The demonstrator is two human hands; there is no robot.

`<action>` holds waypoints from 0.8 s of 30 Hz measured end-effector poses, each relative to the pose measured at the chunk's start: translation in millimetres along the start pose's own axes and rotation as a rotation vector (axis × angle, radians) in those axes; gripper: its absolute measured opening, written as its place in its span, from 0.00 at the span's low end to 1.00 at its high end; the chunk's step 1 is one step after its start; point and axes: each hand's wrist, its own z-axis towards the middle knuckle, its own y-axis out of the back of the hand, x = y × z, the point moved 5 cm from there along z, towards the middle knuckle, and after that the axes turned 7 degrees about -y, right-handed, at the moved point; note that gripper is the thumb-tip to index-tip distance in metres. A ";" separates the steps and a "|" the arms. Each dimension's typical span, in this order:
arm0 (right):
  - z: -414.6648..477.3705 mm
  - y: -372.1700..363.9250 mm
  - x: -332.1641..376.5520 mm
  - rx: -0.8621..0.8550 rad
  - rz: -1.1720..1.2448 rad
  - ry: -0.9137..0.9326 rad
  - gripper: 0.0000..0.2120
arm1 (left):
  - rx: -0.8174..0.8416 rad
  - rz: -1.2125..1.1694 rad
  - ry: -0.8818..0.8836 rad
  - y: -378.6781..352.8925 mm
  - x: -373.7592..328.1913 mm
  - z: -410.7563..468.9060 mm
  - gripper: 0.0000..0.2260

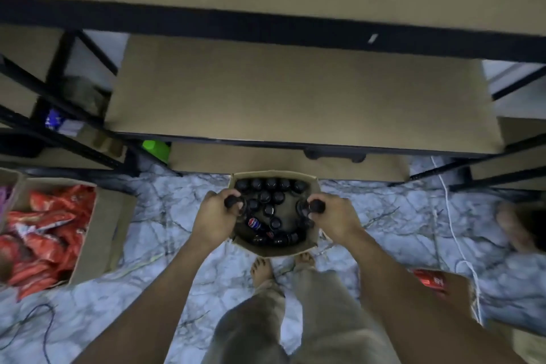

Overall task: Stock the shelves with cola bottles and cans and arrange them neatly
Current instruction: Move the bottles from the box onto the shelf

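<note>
Head view, looking straight down in dim light. A person stands barefoot on a marble-patterned floor [165, 216], both arms reaching down into an open cardboard box [274, 250] that sits on the floor just in front of their feet [261, 270].

The box is packed with dark cola bottles [270, 196] standing upright, black caps facing the camera. A few more lie on their sides at the near end, one showing a red, white and blue label [254, 223].

The left hand [214, 216] has its fingers curled round the neck of a bottle at the box's left edge, the left bottle's cap [233, 201] poking out above the fist. The right hand [334, 217] grips another bottle the same way at the right edge, the right bottle's cap [316, 205] showing just past the knuckles.

Beyond the box stands a black metal shelving unit [266, 21] with bare tan shelf boards [295, 97].

To the left, another cardboard carton [97, 242] holds red snack packets [47, 233]. A green object [155, 148], too blurred to identify, sits under the shelving. On the right, a red can [430, 280] shows beside the right forearm, and a white cord [452, 230] trails across the floor.
</note>
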 end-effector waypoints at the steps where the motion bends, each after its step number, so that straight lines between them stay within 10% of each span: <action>1: -16.4 16.3 9.9 -0.026 0.006 0.010 0.13 | -0.040 -0.016 -0.019 13.3 -15.9 -15.0 0.06; 24: -202.8 240.0 114.3 -0.533 0.065 0.478 0.08 | -0.296 -0.119 -0.281 120.1 -151.2 -111.2 0.08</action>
